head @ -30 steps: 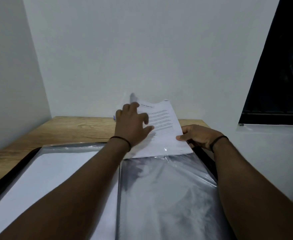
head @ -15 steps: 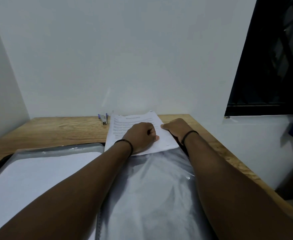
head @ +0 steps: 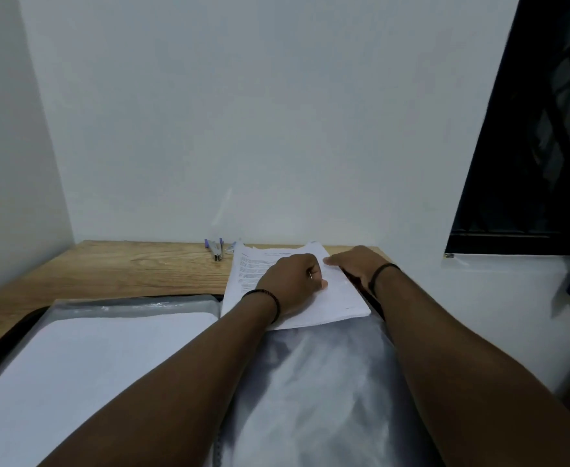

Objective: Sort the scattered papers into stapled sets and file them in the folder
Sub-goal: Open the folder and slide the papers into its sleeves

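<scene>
**Papers at the sleeve mouth: risk of a snag or a fanned stack**

Papers (head: 337, 299) lie just right of centre frame, the near edge of the stack over the top of the folder's (head: 310, 392) right-hand clear sleeve and the far end still on the bench (head: 125, 267). The left hand (head: 293, 284) rests on top of the stack with fingers curled under, knuckles pressing down; whether it pinches a sheet I cannot tell from this angle. The right hand (head: 357, 264) lies at the stack's far right edge, fingers bent against the paper as if steadying it.

The likely trouble is at the sleeve. If the stack is pushed before its leading edge is inside the opening, it will probably ride over the plastic instead of entering, or the bottom sheets will catch and crumple. A push from the knuckles alone could also slide the top sheets over the lower ones, so the stack fans out, especially if it is not stapled; no staple is visible. The stapler (head: 217, 248), upper centre by the wall, sits just beside the stack's far left corner and may get knocked.
</scene>
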